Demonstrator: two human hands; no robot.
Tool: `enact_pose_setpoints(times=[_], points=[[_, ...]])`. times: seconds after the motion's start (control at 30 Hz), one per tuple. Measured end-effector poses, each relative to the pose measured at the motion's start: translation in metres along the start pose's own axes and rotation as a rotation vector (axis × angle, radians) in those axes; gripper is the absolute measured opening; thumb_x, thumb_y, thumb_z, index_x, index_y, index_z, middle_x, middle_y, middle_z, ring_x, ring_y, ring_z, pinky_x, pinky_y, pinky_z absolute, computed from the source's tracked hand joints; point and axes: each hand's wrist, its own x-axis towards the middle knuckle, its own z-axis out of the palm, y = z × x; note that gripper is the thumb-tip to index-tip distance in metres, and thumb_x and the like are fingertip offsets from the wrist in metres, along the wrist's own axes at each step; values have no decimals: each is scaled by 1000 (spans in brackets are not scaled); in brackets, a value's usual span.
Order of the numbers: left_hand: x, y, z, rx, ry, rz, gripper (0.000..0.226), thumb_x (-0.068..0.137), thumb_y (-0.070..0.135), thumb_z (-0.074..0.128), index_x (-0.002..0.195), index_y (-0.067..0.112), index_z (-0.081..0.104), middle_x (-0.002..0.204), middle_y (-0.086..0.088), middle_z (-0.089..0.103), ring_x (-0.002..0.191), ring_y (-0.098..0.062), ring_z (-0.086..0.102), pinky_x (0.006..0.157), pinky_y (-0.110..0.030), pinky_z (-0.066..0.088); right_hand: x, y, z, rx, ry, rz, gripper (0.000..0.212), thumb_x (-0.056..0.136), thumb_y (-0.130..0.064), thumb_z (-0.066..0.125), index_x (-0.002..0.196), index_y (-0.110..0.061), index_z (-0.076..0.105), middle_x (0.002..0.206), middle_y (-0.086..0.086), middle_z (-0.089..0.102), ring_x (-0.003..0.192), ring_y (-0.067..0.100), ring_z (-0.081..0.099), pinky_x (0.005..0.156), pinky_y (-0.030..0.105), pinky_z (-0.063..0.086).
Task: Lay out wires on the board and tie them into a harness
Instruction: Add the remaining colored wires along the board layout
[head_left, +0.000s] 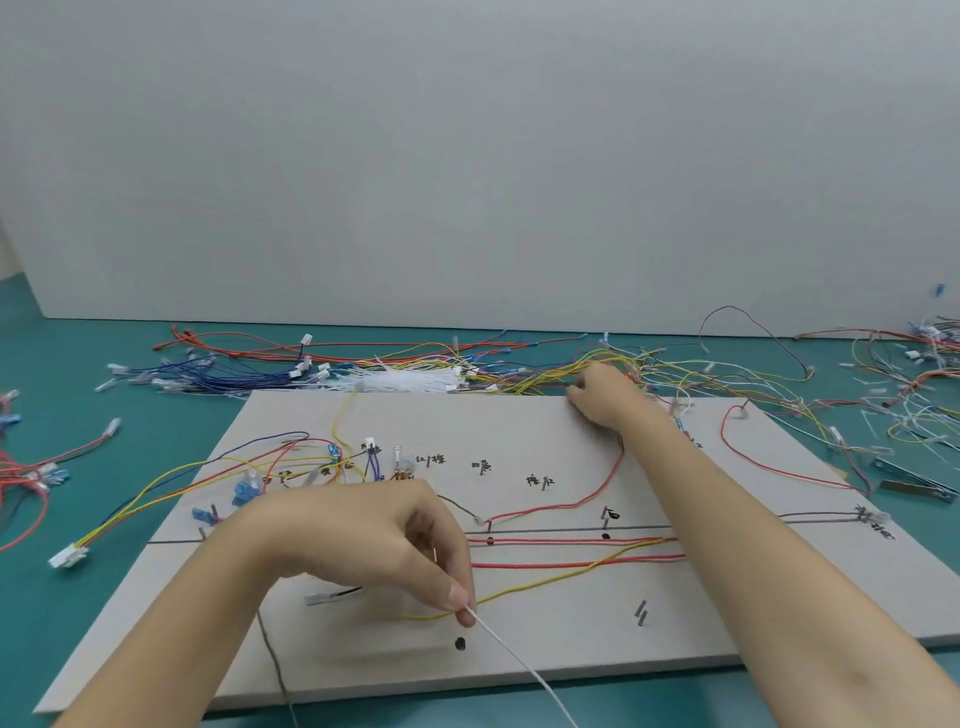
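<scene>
On the desk's (130, 415) left edge, red wires with blue terminals (36, 478) are lying loose. The grey board (519, 639) is lying across the desk's near middle, and a yellow, red and blue wire group with a white connector (67, 556) is trailing off its left edge. The left hand (363, 540) is hovering over the board's near-left part, thumb and forefinger pinching one end of a white tie (511, 654), which is running toward the board's near edge. Red wires (571, 543) and a yellow wire (545, 582) are lying across the board's centre among upright pins (641, 613). The right hand (602, 392) is reaching over the board's far edge into the tangle of yellow wires (597, 364); whether its fingers are gripping anything cannot be told. More wires (909, 395) are crowding the desk's far-right corner.
</scene>
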Motion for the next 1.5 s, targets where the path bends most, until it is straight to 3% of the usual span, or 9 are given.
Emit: enact_pose_setpoints(times=[0.17, 0.3, 0.5, 0.6, 0.77, 1.0, 1.17, 1.33, 1.5], points=[[1, -2, 0, 20, 4, -17, 10, 84, 32, 67, 85, 33, 77, 71, 13, 61, 68, -3, 46, 66, -28, 33, -31, -3, -7, 28, 101, -29, 19, 82, -20, 53, 71, -6, 57, 71, 9, 54, 74, 29, 53, 59, 31, 39], [3, -3, 0, 5, 16, -15, 10, 88, 29, 67, 88, 29, 77, 69, 17, 62, 67, -2, 46, 62, -21, 34, -49, 15, -20, -42, 338, 88, 15, 80, -13, 57, 87, -7, 69, 95, 9, 64, 92, 32, 58, 71, 32, 46], [3, -9, 0, -5, 67, 9, 13, 83, 42, 69, 88, 33, 77, 78, 14, 67, 70, -1, 51, 61, -12, 37, -48, 54, -46, 19, -41, 344, 23, 83, -19, 69, 76, -5, 53, 84, 13, 57, 74, 27, 55, 59, 29, 44], [9, -11, -2, -12, 241, 7, 32, 73, 58, 70, 87, 30, 77, 77, 6, 69, 69, -3, 53, 65, -17, 40, -43, 62, -46, 71, -3, 318, 19, 80, -6, 69, 99, -3, 70, 98, 17, 69, 89, 32, 65, 76, 35, 55], [42, -6, 3, 65, 632, 28, 12, 81, 42, 72, 78, 31, 74, 74, 13, 68, 64, -3, 56, 58, -22, 47, -38, 60, -34, 87, 5, 232, 11, 79, -11, 67, 85, -13, 76, 92, 9, 71, 83, 24, 62, 70, 28, 49], [89, -11, 23, 289, 635, -16, 25, 86, 27, 69, 111, 22, 69, 104, 6, 62, 97, -9, 54, 87, -25, 45, -43, 66, -35, 166, -151, 181, 14, 70, -23, 75, 79, -12, 72, 76, 3, 62, 72, 18, 55, 59, 24, 40], [99, -14, 26, 372, 678, -46, 10, 89, 22, 64, 94, 18, 72, 87, 4, 58, 83, -16, 56, 72, -26, 43, -33, 62, -34, 103, -69, 158, 6, 83, -6, 68, 85, -9, 72, 79, 7, 65, 69, 18, 55, 62, 24, 41], [102, -13, 29, 528, 640, -118, 14, 98, 20, 49, 101, 12, 60, 106, -6, 54, 98, -25, 55, 85, -39, 47, -26, 60, -32, 12, -34, 128, 18, 90, -7, 58, 83, 5, 69, 79, 17, 62, 76, 29, 56, 65, 31, 44], [101, -12, 30, 427, 639, -112, 14, 95, 28, 58, 97, 14, 58, 101, -1, 49, 99, -22, 53, 84, -32, 42, -20, 71, -21, 31, 64, 147, 24, 95, -7, 47, 83, 7, 63, 86, 24, 62, 83, 33, 58, 67, 34, 41]])
